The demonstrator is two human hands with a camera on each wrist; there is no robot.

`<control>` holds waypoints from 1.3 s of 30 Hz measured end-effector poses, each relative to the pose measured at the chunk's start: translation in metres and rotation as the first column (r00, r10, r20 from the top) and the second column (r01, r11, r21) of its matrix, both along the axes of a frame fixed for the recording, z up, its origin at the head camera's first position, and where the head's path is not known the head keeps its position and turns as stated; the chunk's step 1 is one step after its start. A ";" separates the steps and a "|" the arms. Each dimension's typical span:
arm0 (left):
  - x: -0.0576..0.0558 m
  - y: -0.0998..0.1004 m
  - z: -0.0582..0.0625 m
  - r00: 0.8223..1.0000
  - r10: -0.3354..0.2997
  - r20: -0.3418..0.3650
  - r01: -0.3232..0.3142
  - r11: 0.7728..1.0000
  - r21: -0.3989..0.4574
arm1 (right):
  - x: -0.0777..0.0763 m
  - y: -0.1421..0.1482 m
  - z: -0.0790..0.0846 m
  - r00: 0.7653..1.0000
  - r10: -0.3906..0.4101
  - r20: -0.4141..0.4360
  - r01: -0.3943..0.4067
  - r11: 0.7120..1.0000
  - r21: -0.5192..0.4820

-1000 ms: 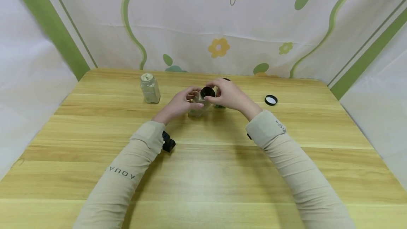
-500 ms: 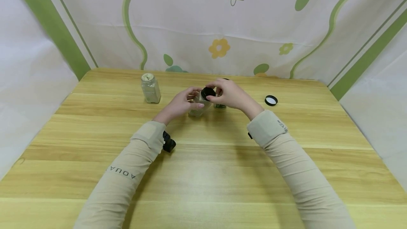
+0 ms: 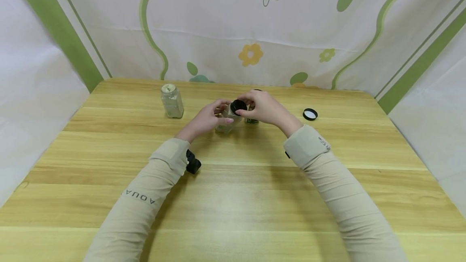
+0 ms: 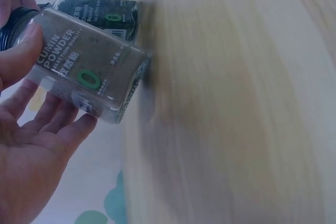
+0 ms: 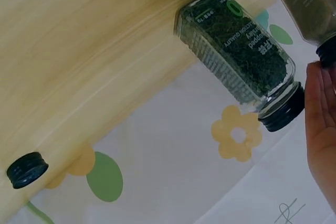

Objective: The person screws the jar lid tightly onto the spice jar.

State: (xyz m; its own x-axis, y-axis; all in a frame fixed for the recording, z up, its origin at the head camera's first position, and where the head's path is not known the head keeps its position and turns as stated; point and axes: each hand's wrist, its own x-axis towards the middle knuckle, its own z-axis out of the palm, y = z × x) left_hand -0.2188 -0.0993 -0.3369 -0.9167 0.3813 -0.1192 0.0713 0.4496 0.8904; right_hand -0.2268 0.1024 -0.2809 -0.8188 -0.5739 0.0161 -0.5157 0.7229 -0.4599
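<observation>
Cumin jar: in your left hand (image 3: 205, 119), near the middle of the desk (image 3: 225, 209) toward its far side; the cumin jar (image 4: 92, 61) is tilted, its top leaning right. Whether its base touches the desk, you cannot tell.
Left fingers: curled round the cumin jar, thumb on the near side, the others on the far side.
Cap: the black cap (image 3: 238, 107) sits at the neck of the cumin jar; how tightly, you cannot tell.
Right fingers: your right hand (image 3: 264, 107) pinches the cap between thumb and fingers.
Parsley jar: the parsley jar (image 5: 239, 48) stands on the desk just right of the cumin jar, partly behind your right hand in the head view; dark green flakes inside, black cover (image 5: 282, 107) on top.
Left jar: a third jar (image 3: 172, 102) stands upright on the far left of the desk, well apart from your hands, pale top in view.
Loose lid: a black lid (image 3: 310, 114) lies on the desk to the far right, white disc showing inside its rim.
Sleeves: beige sleeves (image 3: 145, 197) on both your arms; a black device (image 3: 193, 163) at the left cuff.
Backdrop: white cloth (image 3: 218, 19) beyond the desk, printed with leaves and flowers.
</observation>
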 end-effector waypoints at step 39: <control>0.000 0.000 -0.003 1.000 0.014 0.000 -0.014 1.000 0.002 | -0.001 -0.011 0.003 0.998 -0.065 0.002 0.065 0.995 0.078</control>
State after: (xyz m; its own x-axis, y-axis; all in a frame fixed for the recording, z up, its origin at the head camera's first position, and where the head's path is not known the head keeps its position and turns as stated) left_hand -0.2183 -0.0997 -0.3399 -0.9218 0.3689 -0.1190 0.0648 0.4492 0.8911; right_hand -0.2278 0.0917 -0.2781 -0.8545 -0.5186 -0.0302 -0.4643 0.7885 -0.4034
